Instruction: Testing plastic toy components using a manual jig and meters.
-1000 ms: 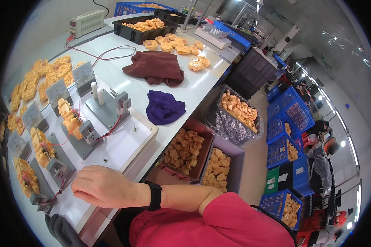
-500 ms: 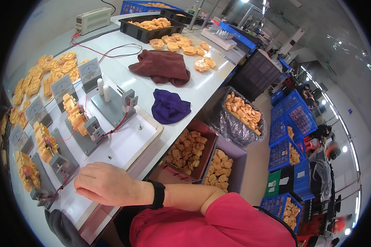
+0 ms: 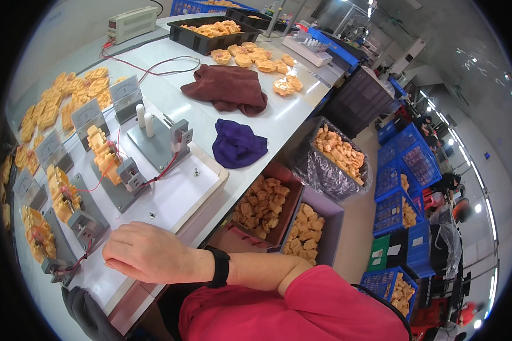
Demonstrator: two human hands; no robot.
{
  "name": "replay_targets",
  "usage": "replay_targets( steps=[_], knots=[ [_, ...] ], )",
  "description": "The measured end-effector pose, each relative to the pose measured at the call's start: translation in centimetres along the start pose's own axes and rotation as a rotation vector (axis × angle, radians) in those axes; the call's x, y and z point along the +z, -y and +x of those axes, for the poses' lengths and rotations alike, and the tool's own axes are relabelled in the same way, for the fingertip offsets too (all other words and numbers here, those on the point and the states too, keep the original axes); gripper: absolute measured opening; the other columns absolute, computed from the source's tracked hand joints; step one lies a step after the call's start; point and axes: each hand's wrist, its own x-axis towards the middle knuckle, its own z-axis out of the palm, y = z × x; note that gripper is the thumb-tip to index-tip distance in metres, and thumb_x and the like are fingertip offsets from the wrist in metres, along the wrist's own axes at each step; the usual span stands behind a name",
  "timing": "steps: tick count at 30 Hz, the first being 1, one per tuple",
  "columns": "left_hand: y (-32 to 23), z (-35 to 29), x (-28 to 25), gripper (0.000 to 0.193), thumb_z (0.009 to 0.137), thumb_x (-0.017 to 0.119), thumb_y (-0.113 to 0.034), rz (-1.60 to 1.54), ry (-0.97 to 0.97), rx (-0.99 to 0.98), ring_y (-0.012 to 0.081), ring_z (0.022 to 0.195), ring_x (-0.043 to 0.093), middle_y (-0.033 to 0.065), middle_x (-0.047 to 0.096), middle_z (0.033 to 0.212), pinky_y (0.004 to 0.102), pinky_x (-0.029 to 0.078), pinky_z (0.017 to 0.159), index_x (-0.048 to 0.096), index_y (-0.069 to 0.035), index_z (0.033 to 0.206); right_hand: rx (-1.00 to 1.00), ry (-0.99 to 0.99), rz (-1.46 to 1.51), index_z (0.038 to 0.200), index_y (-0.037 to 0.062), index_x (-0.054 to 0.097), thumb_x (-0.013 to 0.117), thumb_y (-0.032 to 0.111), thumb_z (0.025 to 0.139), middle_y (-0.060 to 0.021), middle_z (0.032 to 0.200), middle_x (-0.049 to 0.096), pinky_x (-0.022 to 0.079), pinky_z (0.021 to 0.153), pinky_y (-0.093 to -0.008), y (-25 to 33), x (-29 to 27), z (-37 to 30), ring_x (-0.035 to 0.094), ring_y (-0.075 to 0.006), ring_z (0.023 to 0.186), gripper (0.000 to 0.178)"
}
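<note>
My right hand, a black band at its wrist, rests palm down by the near edge of a white board. Its fingers are curled under, and whatever they may hold is hidden. My left hand is out of view. Beyond the right hand, grey metal fixtures with clamp blocks and red wires stand in a row. Yellow plastic pieces with thin wires sit on three of them. The farthest fixture carries two white pegs and no yellow piece. Analog meters stand behind the row.
A brown cloth and a purple cloth lie on the table. More yellow pieces spread at left; a black tray of them stands at the back. Filled bins sit below the table's right edge. A grey cloth hangs lower left.
The view has shifted slightly, so the far table and bins appear a little farther right. My right hand keeps its place and its curled shape.
</note>
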Motion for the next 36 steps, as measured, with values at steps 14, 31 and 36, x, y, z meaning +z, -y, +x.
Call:
replay_targets(
  steps=[14,31,36],
  knots=[
    [4.1,-1.2,-0.8,0.019,0.097,0.049,-0.007,0.041,0.121,-0.145,0.0287,0.128,0.043,0.0143,0.053,0.124,0.0375,0.033,0.107,0.057,0.004,0.11,-0.009,-0.004,-0.018,0.082,0.0073,0.055,0.066,0.009,0.082,-0.0049,0.076,0.052,0.044,0.065,-0.0349,0.1,-0.1,0.1,0.055,-0.024,0.072,0.011],
    [3.3,-0.7,-0.5,0.019,0.095,0.053,-0.009,0.081,0.075,-0.189,0.0269,0.115,0.051,0.0144,0.056,0.116,0.0355,0.038,0.101,0.058,0.005,0.107,0.01,-0.004,-0.016,0.084,0.008,0.057,0.066,0.01,0.082,-0.005,0.075,0.053,0.044,0.065,-0.0344,0.6,-0.2,0.0,0.055,-0.0243,0.07,0.009],
    [2.7,-0.7,0.0,0.018,0.095,0.053,-0.008,0.093,0.058,-0.184,0.0264,0.115,0.051,0.0137,0.056,0.116,0.035,0.037,0.102,0.058,0.005,0.106,0.006,0.002,-0.002,0.084,0.0077,0.057,0.065,0.01,0.083,-0.0053,0.075,0.053,0.044,0.065,-0.035,0.1,-0.4,0.0,0.055,-0.0246,0.07,0.009]
  ],
)
